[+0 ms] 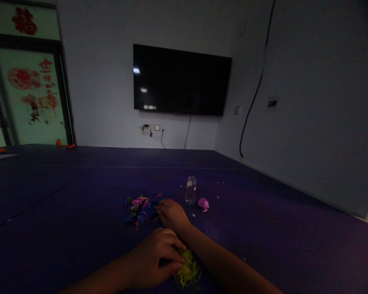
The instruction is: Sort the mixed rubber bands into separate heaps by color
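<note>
A heap of small coloured bands [138,208], pink, yellow, blue and dark, lies spread on the purple floor surface. My right hand [173,214] reaches to the heap's right edge, its fingers bent down and drawn together; what is between the tips is too dark to make out. Nearer to me, thin yellow bands [188,271] form a separate tangled pile. Over that pile's left side rests my left hand [159,257], fingers curved and the thumb a little apart, tips touching the bands. My right forearm passes beyond the left hand.
A clear bottle [190,192] stands upright beyond my right hand, with a pink cup-like piece [203,204] beside it. White scraps [193,215] lie around them. A television [180,79] hangs on the far wall; a black cable [254,98] hangs at the right.
</note>
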A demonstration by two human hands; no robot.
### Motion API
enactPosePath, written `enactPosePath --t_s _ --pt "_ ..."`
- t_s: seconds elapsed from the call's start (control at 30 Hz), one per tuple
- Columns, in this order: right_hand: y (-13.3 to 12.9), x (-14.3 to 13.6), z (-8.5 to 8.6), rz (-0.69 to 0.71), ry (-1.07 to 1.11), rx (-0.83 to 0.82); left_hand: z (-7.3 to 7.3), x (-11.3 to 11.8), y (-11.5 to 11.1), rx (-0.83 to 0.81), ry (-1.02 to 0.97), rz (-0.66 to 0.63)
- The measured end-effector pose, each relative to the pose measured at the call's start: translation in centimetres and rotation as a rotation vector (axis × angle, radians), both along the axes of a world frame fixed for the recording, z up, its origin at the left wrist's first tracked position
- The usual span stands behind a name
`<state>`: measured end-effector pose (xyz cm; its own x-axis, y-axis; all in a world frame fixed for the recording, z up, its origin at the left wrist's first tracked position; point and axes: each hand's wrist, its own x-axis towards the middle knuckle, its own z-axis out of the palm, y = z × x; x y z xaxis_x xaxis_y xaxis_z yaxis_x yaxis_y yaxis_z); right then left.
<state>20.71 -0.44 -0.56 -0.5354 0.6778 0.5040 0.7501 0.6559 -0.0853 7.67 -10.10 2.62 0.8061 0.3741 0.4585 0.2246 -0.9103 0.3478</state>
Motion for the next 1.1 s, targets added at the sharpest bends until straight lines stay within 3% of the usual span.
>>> enactPosePath --t_s 0.13,0.3,0.4,0.5,0.73,0.93,1.1 --pt "-0.3 0.2 0.5 -0.007 0.051 -0.044 0.3 -1.0 1.9 0.089 -0.181 0.191" --pt "-0.8 0.4 0.9 0.085 0.109 -0.037 -0.5 -5.3 6.4 0.296 -0.3 0.649" --pt "-1.1 0.4 1.0 0.222 0.018 -0.037 -1.4 -7.9 8.1 0.222 -0.231 0.838" --pt "-1.1 0.4 1.0 0.253 -0.057 -0.042 -1.9 -9.0 8.1 0.143 -0.174 0.94" --pt "-0.4 0.3 0.2 0.065 0.007 -0.037 -2.3 -8.6 7.5 0.168 -0.047 0.867" --pt "-0.7 0.4 0.5 0.093 0.009 -0.047 -3.2 -8.8 8.7 0.11 -0.116 0.729" --pt "-1.1 0.6 0.7 0.111 -0.02 -0.021 -2.8 -8.5 8.2 0.074 -0.231 0.634"
